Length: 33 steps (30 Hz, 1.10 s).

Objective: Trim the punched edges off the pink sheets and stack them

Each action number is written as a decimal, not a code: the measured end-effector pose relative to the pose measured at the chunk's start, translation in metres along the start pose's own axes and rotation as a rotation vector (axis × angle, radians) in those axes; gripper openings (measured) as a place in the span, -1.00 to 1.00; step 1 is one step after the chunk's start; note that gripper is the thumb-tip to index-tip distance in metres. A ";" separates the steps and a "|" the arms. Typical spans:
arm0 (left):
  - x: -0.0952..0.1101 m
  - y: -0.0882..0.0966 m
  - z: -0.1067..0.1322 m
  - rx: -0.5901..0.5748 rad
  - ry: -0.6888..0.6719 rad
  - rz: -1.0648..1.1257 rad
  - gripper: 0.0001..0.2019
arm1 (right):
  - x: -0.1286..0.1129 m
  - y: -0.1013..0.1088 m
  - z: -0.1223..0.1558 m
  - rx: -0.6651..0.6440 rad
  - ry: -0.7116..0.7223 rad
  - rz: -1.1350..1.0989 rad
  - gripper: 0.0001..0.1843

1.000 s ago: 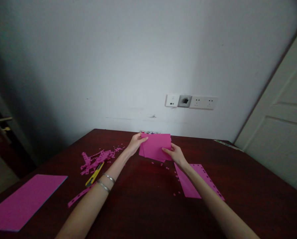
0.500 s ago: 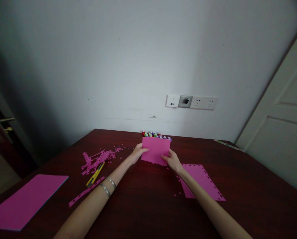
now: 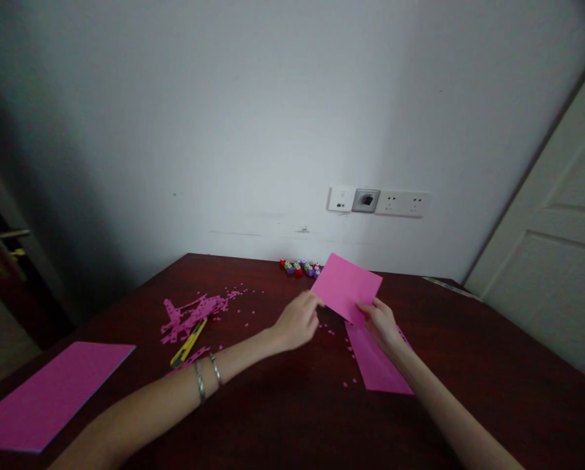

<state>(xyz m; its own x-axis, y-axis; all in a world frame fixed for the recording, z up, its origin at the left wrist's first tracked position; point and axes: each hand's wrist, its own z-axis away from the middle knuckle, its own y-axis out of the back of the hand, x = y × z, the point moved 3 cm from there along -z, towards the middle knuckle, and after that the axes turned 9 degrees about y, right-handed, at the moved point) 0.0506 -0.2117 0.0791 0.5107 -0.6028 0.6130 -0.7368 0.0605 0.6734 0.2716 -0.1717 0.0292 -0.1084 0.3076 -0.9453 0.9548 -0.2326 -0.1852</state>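
Observation:
A small stack of pink paper sheets [image 3: 347, 287] is held tilted above the dark red table [image 3: 283, 405]. My left hand [image 3: 298, 321] pinches its left corner with curled fingers. My right hand [image 3: 381, 324] grips its lower right edge. Under my right forearm lies a pink sheet with punched holes [image 3: 375, 364], flat on the table. A row of small coloured punches [image 3: 302, 267] stands by the wall behind the held sheets.
Pink paper scraps and strips [image 3: 194, 310] litter the left of the table beside a yellow utility knife [image 3: 187, 342]. A large pink sheet [image 3: 47, 395] lies at the near left edge. Wall sockets [image 3: 378, 201] sit above; a white door [image 3: 552, 261] stands at right.
The held sheets moved right and tilted, uncovering the coloured punches. Both hands shifted right with them; my left arm now reaches across the table.

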 end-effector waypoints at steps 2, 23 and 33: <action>0.025 -0.027 0.028 -0.304 -0.226 -0.160 -0.56 | 0.005 0.019 0.005 0.069 -0.032 -0.024 -0.76; -0.038 -0.038 0.031 -0.546 0.080 -0.390 -0.22 | 0.019 0.041 0.021 0.145 -0.022 -0.036 -0.75; -0.114 0.046 0.034 -0.142 0.543 -0.782 -0.26 | 0.035 0.043 0.016 0.182 -0.026 -0.087 -0.75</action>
<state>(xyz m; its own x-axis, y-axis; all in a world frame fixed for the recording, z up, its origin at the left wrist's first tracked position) -0.0565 -0.1667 0.0262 0.9965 -0.0648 0.0533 -0.0587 -0.0853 0.9946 0.3044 -0.1852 -0.0165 -0.1974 0.3102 -0.9300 0.8760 -0.3699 -0.3093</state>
